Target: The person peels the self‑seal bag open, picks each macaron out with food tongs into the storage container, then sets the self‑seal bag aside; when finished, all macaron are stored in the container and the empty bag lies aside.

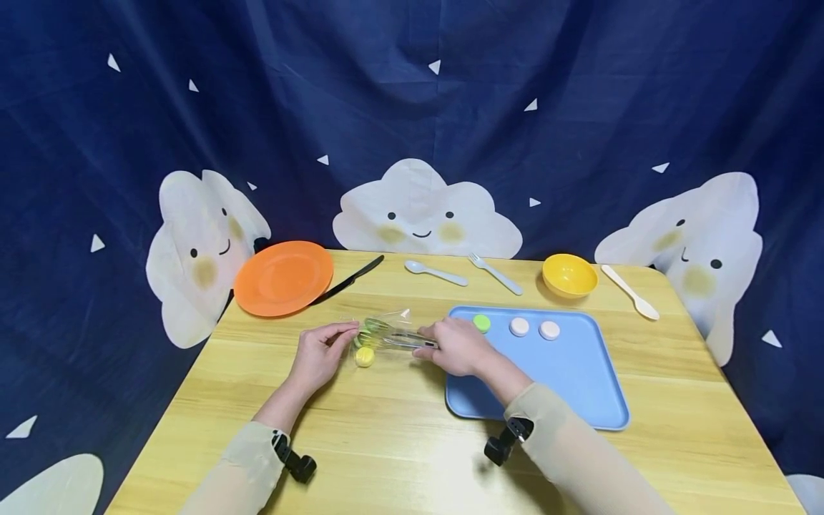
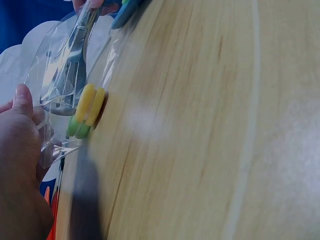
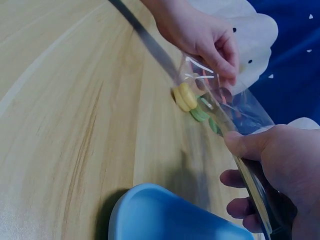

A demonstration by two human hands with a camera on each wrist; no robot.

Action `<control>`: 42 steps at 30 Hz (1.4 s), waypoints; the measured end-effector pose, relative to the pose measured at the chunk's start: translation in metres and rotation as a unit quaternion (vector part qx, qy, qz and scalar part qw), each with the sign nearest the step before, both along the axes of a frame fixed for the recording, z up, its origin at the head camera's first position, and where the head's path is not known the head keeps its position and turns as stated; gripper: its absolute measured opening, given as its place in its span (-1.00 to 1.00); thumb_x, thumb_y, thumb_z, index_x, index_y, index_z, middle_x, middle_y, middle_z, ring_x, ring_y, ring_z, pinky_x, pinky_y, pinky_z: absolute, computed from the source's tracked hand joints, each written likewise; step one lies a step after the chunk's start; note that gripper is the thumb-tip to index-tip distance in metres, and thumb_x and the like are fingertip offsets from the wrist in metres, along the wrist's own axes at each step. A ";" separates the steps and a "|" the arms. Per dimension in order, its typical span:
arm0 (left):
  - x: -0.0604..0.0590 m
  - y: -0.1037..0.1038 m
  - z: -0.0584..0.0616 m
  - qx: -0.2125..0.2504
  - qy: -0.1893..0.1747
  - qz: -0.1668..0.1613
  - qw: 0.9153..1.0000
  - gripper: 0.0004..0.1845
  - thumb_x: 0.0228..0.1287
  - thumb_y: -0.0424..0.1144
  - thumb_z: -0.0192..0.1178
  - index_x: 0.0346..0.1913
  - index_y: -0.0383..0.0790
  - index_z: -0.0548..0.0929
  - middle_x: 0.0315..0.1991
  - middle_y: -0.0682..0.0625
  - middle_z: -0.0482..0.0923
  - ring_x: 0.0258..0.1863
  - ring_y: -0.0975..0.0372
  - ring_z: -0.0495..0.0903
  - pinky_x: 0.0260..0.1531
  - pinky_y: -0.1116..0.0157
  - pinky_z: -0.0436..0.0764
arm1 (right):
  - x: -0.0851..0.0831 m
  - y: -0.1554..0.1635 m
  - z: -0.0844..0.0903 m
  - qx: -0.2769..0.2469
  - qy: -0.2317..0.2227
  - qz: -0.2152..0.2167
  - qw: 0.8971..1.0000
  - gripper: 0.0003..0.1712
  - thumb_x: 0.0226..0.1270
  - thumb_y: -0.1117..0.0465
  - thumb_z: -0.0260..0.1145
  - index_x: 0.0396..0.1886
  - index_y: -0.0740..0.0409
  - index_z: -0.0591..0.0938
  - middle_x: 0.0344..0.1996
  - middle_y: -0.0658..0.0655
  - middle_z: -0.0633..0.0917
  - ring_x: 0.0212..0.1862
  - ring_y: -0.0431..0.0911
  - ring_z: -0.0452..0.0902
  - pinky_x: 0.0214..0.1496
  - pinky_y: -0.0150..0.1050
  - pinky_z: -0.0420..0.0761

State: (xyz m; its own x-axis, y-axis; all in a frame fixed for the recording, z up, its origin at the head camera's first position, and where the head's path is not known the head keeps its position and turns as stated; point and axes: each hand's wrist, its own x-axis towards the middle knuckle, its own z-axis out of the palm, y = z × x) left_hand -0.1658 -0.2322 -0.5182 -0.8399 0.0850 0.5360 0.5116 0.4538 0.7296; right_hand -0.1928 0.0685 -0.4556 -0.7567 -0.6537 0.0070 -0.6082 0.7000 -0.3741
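Observation:
My left hand pinches the edge of a clear plastic bag above the table. Metal tongs with slotted ends are gripped in my right hand, and their ends reach inside the bag. A yellow macaron sits low in the bag, and a green macaron lies against it. Whether the tongs touch either macaron cannot be told through the shiny plastic. Beneath my right forearm is a blue tray, holding a green macaron and two pale pink macarons along its far side.
An orange plate and a black knife lie at the back left. Farther right are a light-blue spoon, a light-blue fork, a yellow bowl and a cream spoon. A dark blue curtain hangs behind the table.

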 end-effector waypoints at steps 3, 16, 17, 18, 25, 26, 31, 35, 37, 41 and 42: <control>-0.001 -0.001 0.001 -0.003 -0.001 -0.002 1.000 -0.86 0.32 -0.47 0.45 -0.09 -0.33 0.86 -0.10 -0.07 0.83 -0.10 0.05 0.82 -0.10 0.54 0.70 | 0.000 0.000 0.000 0.004 0.016 0.008 1.000 -0.51 0.53 -0.14 0.38 0.17 0.11 0.78 -0.19 0.13 0.84 -0.42 -0.14 0.60 -0.34 -0.07 0.66; -0.006 -0.003 0.001 -0.001 -0.023 -0.001 1.000 -0.92 0.41 -0.42 0.39 -0.12 -0.25 0.83 -0.13 -0.02 0.83 -0.26 0.17 0.80 -0.30 0.50 0.72 | -0.001 0.001 0.003 0.022 0.058 0.018 0.998 -0.74 0.53 -0.08 0.40 -0.24 -0.01 0.66 -0.67 -0.10 0.46 -0.58 -0.17 0.38 -0.58 -0.22 0.37; -0.007 -0.003 0.001 -0.001 -0.025 -0.001 1.000 -0.92 0.42 -0.42 0.39 -0.12 -0.25 0.83 -0.13 -0.02 0.83 -0.25 0.17 0.80 -0.28 0.50 0.72 | -0.002 0.001 0.003 0.023 0.059 0.020 0.998 -0.74 0.53 -0.07 0.40 -0.24 -0.02 0.65 -0.67 -0.10 0.47 -0.58 -0.17 0.37 -0.59 -0.22 0.36; -0.007 -0.003 0.001 0.001 -0.027 -0.002 1.000 -0.92 0.42 -0.41 0.38 -0.12 -0.26 0.83 -0.14 -0.02 0.83 -0.24 0.17 0.80 -0.28 0.50 0.72 | -0.002 0.001 0.004 0.026 0.061 0.023 0.998 -0.74 0.54 -0.07 0.40 -0.24 -0.02 0.64 -0.66 -0.11 0.49 -0.58 -0.18 0.38 -0.59 -0.23 0.37; -0.008 -0.001 0.001 0.016 -0.046 -0.017 0.999 -0.93 0.45 -0.40 0.35 -0.12 -0.33 0.81 -0.11 -0.08 0.82 -0.17 0.06 0.82 -0.18 0.51 0.72 | -0.012 0.003 0.007 0.021 0.029 0.042 0.998 -0.71 0.50 -0.05 0.44 -0.10 0.08 0.77 -0.42 0.06 0.76 -0.43 -0.10 0.63 -0.36 -0.07 0.67; -0.008 -0.001 0.001 0.017 -0.047 -0.018 0.999 -0.93 0.46 -0.41 0.35 -0.12 -0.33 0.80 -0.12 -0.09 0.82 -0.17 0.05 0.82 -0.19 0.51 0.72 | -0.014 0.003 0.007 0.021 0.021 0.046 0.999 -0.67 0.49 -0.05 0.45 -0.03 0.10 0.78 -0.32 0.09 0.81 -0.35 -0.06 0.70 -0.27 -0.03 0.72; -0.008 -0.001 -0.003 0.028 -0.041 -0.026 0.998 -0.93 0.45 -0.44 0.34 -0.12 -0.33 0.80 -0.14 -0.13 0.82 -0.20 -0.01 0.81 -0.21 0.51 0.72 | -0.022 0.002 0.010 0.032 -0.027 0.048 0.998 -0.47 0.48 -0.07 0.45 0.29 0.12 0.73 0.22 0.11 0.73 -0.02 0.01 0.77 0.00 0.01 0.77; -0.007 -0.002 -0.005 0.038 -0.041 -0.025 0.998 -0.93 0.45 -0.46 0.34 -0.12 -0.36 0.79 -0.11 -0.14 0.81 -0.18 -0.03 0.81 -0.18 0.49 0.74 | -0.026 -0.001 0.011 0.041 -0.032 0.043 0.998 -0.49 0.47 -0.06 0.47 0.28 0.07 0.74 0.22 0.06 0.74 -0.09 -0.05 0.74 -0.09 -0.02 0.73; -0.006 -0.002 -0.006 0.042 -0.042 -0.018 0.998 -0.93 0.45 -0.45 0.34 -0.12 -0.35 0.79 -0.09 -0.13 0.81 -0.19 -0.02 0.80 -0.20 0.49 0.73 | -0.025 -0.002 0.011 0.045 -0.026 0.036 0.998 -0.51 0.45 -0.06 0.48 0.26 0.04 0.76 0.19 0.04 0.76 -0.06 -0.06 0.74 -0.07 -0.01 0.74; -0.004 -0.001 -0.006 0.057 -0.041 -0.002 0.998 -0.93 0.45 -0.43 0.34 -0.12 -0.33 0.78 -0.03 -0.09 0.81 -0.20 -0.02 0.80 -0.24 0.49 0.73 | -0.021 -0.005 0.013 0.056 -0.026 0.021 0.998 -0.49 0.44 -0.08 0.48 0.26 0.03 0.76 0.19 0.02 0.76 0.00 -0.02 0.74 -0.06 0.01 0.75; -0.004 -0.001 -0.006 0.062 -0.039 -0.001 0.997 -0.94 0.45 -0.42 0.34 -0.12 -0.33 0.78 -0.02 -0.08 0.81 -0.18 -0.03 0.80 -0.23 0.49 0.73 | -0.020 -0.006 0.014 0.059 -0.029 0.017 0.998 -0.48 0.44 -0.09 0.48 0.28 0.03 0.75 0.20 0.03 0.75 -0.02 -0.02 0.74 -0.09 -0.01 0.75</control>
State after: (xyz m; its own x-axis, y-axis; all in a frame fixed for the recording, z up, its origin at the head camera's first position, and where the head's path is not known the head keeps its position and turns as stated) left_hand -0.1696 -0.2332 -0.5239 -0.8792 0.0235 0.4759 0.4520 0.3572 0.8174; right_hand -0.2123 0.0628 -0.4415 -0.7316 -0.6720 -0.1150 -0.6114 0.7213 -0.3255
